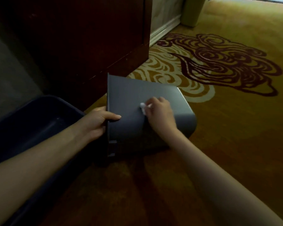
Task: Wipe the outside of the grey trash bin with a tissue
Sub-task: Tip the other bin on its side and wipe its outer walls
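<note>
The grey trash bin (134,95) lies on its side on the carpet, its open mouth facing left and its base to the right. My left hand (98,121) grips the rim at the mouth, thumb on the outer wall and fingers inside. My right hand (160,115) presses a small white tissue (143,108) against the bin's upper side wall, near the middle. Most of the tissue is hidden under my fingers.
A dark blue bin or tub (31,124) sits at the left, close to my left forearm. A dark wooden cabinet (88,38) stands right behind the grey bin. Yellow patterned carpet (227,111) spreads to the right, with a white baseboard (165,28) at the back.
</note>
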Action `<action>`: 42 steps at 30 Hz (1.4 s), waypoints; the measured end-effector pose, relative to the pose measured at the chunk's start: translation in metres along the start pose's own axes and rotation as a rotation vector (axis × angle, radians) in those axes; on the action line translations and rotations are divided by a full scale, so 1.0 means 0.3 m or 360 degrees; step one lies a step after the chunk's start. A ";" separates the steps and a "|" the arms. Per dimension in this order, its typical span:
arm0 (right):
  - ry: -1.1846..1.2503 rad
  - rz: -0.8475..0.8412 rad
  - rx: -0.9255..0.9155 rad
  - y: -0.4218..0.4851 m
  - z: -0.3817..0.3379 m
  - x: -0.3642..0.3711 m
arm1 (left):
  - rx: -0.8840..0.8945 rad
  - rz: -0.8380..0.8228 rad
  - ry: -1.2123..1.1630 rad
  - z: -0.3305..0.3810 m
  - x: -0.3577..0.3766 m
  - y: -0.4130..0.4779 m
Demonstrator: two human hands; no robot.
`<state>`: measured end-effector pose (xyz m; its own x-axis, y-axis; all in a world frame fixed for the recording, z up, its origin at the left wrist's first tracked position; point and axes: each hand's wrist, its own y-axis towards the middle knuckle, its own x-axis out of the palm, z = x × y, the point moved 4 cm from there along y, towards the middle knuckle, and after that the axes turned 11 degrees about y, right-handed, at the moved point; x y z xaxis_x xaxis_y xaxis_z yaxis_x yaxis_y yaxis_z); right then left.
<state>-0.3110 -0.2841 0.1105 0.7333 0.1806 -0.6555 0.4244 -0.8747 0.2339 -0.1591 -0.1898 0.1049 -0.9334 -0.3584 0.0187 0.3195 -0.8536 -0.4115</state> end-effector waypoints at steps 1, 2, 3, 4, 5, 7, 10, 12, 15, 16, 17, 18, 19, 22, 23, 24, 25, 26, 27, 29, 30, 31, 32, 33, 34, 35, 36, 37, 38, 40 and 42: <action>-0.0019 0.0062 0.0122 0.010 0.066 -0.030 | 0.0008 -0.0008 0.0017 -0.004 -0.008 0.004; -0.0039 0.0151 0.0243 0.014 0.133 -0.065 | 0.0013 -0.0015 0.0028 -0.008 -0.016 0.007; -0.0048 0.0254 0.0358 0.013 0.197 -0.101 | 0.0013 -0.0021 0.0041 -0.010 -0.024 0.012; -0.0041 0.0340 0.0455 0.008 0.254 -0.132 | 0.0011 -0.0024 0.0056 -0.013 -0.032 0.017; -0.0029 0.0394 0.0525 0.002 0.302 -0.155 | 0.0005 -0.0025 0.0070 -0.018 -0.040 0.022; -0.0010 0.0422 0.0588 -0.008 0.361 -0.181 | -0.0013 -0.0025 0.0071 -0.029 -0.058 0.034; 0.0024 0.0464 0.0537 -0.014 0.375 -0.197 | -0.0042 0.0006 0.0007 -0.057 -0.088 0.049; 0.0022 0.0586 0.0431 -0.025 0.330 -0.204 | -0.0039 0.0020 -0.0009 -0.076 -0.100 0.055; 0.0028 0.0615 0.0091 -0.075 0.161 -0.138 | 0.0005 0.0021 0.0078 -0.092 -0.106 0.058; 0.0040 0.0537 -0.0059 -0.102 0.087 -0.086 | 0.0004 0.0030 0.0118 -0.100 -0.108 0.055; 0.0038 0.0433 -0.0205 -0.131 0.016 -0.022 | -0.0016 0.0043 0.0147 -0.110 -0.110 0.050; 0.0022 0.0329 -0.0333 -0.159 -0.048 0.044 | -0.0046 0.0059 0.0156 -0.122 -0.113 0.042; -0.0009 0.0243 -0.0434 -0.184 -0.100 0.105 | -0.0066 0.0077 0.0149 -0.134 -0.117 0.033; -0.0130 0.0130 -0.0533 -0.224 -0.152 0.216 | -0.0016 0.0083 0.0136 -0.164 -0.134 0.005; -0.0158 0.0122 -0.0527 -0.228 -0.139 0.225 | 0.0002 0.0077 0.0179 -0.171 -0.135 -0.005; -0.0170 0.0121 -0.0531 -0.229 -0.119 0.224 | 0.0019 0.0082 0.0233 -0.176 -0.135 -0.014; -0.0162 0.0128 -0.0536 -0.230 -0.093 0.216 | 0.0039 0.0096 0.0284 -0.179 -0.132 -0.019; -0.0138 0.0140 -0.0521 -0.229 -0.061 0.202 | 0.0058 0.0112 0.0319 -0.179 -0.129 -0.020; -0.0114 0.0159 -0.0476 -0.226 -0.019 0.182 | 0.0076 0.0118 0.0333 -0.177 -0.124 -0.021; -0.0110 0.0245 -0.0347 -0.219 0.090 0.126 | 0.0110 0.0104 0.0332 -0.167 -0.117 -0.018; -0.0128 0.0293 -0.0292 -0.217 0.149 0.093 | 0.0119 0.0088 0.0329 -0.163 -0.115 -0.019; -0.0150 0.0339 -0.0247 -0.218 0.206 0.060 | 0.0119 0.0075 0.0324 -0.162 -0.117 -0.018; -0.0167 0.0383 -0.0207 -0.220 0.260 0.029 | 0.0116 0.0063 0.0320 -0.163 -0.117 -0.017; -0.0174 0.0424 -0.0164 -0.224 0.310 -0.001 | 0.0113 0.0052 0.0317 -0.166 -0.116 -0.016; -0.0164 0.0461 -0.0112 -0.227 0.352 -0.028 | 0.0111 0.0043 0.0314 -0.169 -0.116 -0.015; -0.0131 0.0495 -0.0057 -0.229 0.388 -0.051 | 0.0112 0.0034 0.0304 -0.173 -0.116 -0.013; -0.0074 0.0527 -0.0006 -0.230 0.418 -0.069 | 0.0110 0.0025 0.0294 -0.177 -0.119 -0.009; 0.0005 0.0551 0.0049 -0.230 0.440 -0.082 | 0.0102 0.0007 0.0292 -0.182 -0.123 -0.007; 0.0091 0.0566 0.0106 -0.229 0.452 -0.090 | 0.0095 -0.0022 0.0328 -0.187 -0.129 -0.007; 0.0171 0.0573 0.0156 -0.228 0.449 -0.101 | 0.0116 -0.0076 0.0621 -0.195 -0.140 -0.012; 0.0162 0.0613 0.0154 -0.225 0.435 -0.110 | 0.0134 -0.0079 0.0907 -0.205 -0.142 -0.017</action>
<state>-0.4332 -0.2897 0.0225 0.8797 -0.1291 -0.4576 0.0602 -0.9245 0.3764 -0.1311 -0.1469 0.0501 -0.8809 -0.0768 -0.4669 0.2630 -0.8998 -0.3482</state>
